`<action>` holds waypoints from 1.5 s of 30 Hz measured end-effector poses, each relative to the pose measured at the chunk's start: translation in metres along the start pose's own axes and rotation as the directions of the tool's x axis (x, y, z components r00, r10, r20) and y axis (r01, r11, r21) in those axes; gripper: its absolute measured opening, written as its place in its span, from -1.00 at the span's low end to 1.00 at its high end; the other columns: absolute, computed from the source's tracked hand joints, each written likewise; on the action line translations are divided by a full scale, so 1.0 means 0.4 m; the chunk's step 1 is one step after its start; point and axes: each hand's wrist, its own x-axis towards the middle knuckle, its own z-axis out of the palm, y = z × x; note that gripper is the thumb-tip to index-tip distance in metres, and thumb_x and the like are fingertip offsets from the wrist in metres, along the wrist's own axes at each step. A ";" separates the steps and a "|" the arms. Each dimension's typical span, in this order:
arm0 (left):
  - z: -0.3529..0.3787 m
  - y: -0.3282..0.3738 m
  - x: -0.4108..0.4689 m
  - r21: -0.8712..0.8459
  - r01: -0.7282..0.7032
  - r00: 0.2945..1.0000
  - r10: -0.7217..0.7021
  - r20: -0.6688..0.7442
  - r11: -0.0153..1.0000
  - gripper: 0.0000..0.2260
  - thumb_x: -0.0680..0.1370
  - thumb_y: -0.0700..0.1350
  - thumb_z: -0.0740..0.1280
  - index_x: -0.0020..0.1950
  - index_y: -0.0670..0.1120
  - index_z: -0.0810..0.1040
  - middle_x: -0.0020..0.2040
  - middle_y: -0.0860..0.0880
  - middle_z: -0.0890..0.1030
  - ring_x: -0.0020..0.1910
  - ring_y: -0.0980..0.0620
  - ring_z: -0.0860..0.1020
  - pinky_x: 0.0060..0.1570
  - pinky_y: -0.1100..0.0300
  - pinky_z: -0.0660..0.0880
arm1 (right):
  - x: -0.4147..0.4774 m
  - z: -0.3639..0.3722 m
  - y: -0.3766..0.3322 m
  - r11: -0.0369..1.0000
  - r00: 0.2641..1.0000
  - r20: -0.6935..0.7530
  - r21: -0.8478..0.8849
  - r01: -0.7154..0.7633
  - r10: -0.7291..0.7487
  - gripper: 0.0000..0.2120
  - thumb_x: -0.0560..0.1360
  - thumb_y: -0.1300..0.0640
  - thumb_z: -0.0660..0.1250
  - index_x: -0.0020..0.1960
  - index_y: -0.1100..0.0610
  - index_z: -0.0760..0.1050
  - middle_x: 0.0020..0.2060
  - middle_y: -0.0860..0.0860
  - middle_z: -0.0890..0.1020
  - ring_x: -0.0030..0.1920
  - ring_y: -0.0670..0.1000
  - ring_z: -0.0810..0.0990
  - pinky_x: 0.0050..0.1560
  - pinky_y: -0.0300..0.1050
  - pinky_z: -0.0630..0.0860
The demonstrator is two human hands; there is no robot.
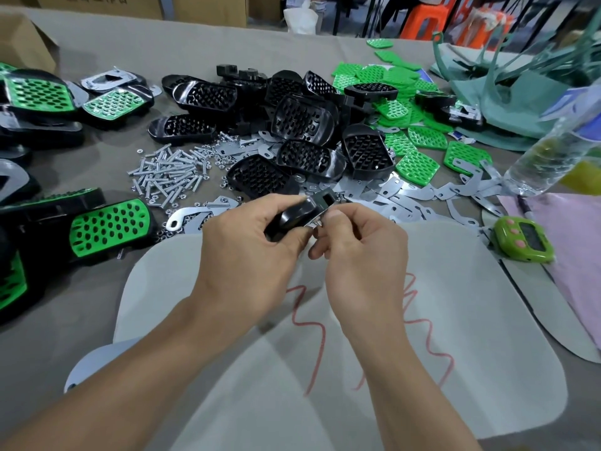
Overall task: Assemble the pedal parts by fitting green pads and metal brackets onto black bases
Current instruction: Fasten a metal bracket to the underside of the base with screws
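Bracket fastening, seemingly: black base (290,219) clasped in left hand (247,252), small fastener (318,223) pinched in right hand (361,252); next, threading it squarely.

Grey-brown cloth (195,50) covers the surface (65,336). Beyond its far edge stand cardboard boxes (201,4); an open box (22,40) sits at the far left. An orange stool (422,24) stands behind on the right. The light is soft and even.
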 end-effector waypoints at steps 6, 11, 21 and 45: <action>0.000 -0.009 -0.002 0.007 0.003 1.000 -0.003 0.013 1.000 -0.66 0.43 -0.24 0.57 0.08 0.16 0.72 -0.08 0.30 0.70 -0.14 0.27 0.67 -0.07 0.38 0.57 | -0.004 -0.005 -0.004 1.000 1.000 -0.025 -0.007 -0.001 0.001 -0.92 0.38 0.14 0.43 -0.29 0.08 0.63 -0.43 -0.05 0.67 -0.38 -0.02 0.66 -0.28 -0.13 0.56; 0.000 -0.009 -0.002 0.008 0.004 1.000 -0.004 0.019 1.000 -0.66 0.42 -0.27 0.57 0.08 0.11 0.73 -0.10 0.30 0.70 -0.15 0.26 0.67 -0.10 0.42 0.55 | -0.015 0.008 -0.001 1.000 1.000 -0.029 -0.022 0.007 -0.008 -0.79 0.45 0.08 0.35 -0.34 0.07 0.57 -0.51 -0.05 0.58 -0.49 -0.12 0.46 -0.41 -0.33 0.34; 0.004 -0.006 -0.001 0.022 -0.018 1.000 0.019 -0.021 1.000 -0.70 0.40 -0.13 0.50 0.11 0.10 0.73 -0.11 0.36 0.68 -0.13 0.31 0.66 -0.06 0.36 0.58 | -0.005 0.011 -0.003 0.990 0.999 -0.015 0.129 -0.050 0.052 -0.95 0.32 0.14 0.40 -0.29 0.07 0.64 -0.49 0.00 0.63 -0.46 -0.05 0.56 -0.32 -0.21 0.44; -0.009 0.000 0.004 0.148 -0.134 0.989 0.141 -0.039 0.980 -0.70 0.46 -0.21 0.56 0.18 -0.07 0.72 -0.11 0.22 0.67 -0.16 0.33 0.59 -0.09 0.56 0.42 | 0.012 0.014 -0.034 0.989 0.996 0.064 0.133 -0.065 0.057 -0.80 0.37 0.20 0.35 -0.33 0.32 0.47 -0.48 0.20 0.35 -0.40 0.04 0.30 -0.32 -0.05 0.24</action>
